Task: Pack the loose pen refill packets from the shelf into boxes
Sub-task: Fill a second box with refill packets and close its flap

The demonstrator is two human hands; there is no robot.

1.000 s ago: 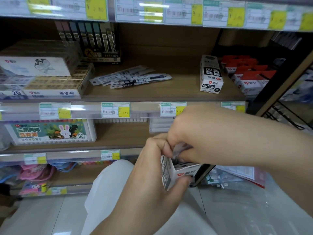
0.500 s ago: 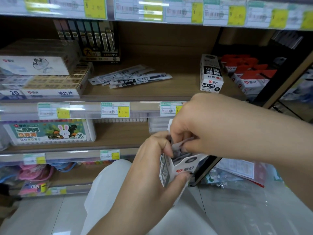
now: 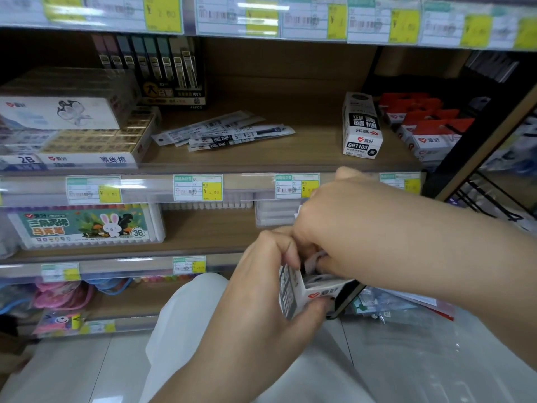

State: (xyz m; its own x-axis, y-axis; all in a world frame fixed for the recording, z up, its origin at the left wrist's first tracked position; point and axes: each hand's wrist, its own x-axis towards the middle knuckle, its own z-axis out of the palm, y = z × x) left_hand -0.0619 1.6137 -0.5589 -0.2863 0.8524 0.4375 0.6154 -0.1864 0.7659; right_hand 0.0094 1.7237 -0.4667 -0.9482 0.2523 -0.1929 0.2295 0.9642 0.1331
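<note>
Low in front of the shelves, my left hand (image 3: 261,289) grips a small white refill box (image 3: 302,295) with black print, its top open. My right hand (image 3: 343,231) is at the box's mouth, its fingers curled on refill packets (image 3: 315,258) that stick out of the opening; the fingertips are partly hidden. Several loose refill packets (image 3: 223,133) lie in a fanned pile on the wooden upper shelf (image 3: 261,161). A second white refill box (image 3: 361,126), marked GR1103, stands upright on that shelf to the right.
Eraser boxes (image 3: 87,141) and a dark lead display (image 3: 162,74) fill the shelf's left and back. Red-topped boxes (image 3: 421,126) sit at the right. A marker case (image 3: 84,226) stands on the shelf below. A black shelf post (image 3: 479,141) slants at the right.
Both hands and the box have risen slightly toward the shelf edge. My right hand has kept working the packets at the box's mouth. The pile on the shelf has not moved.
</note>
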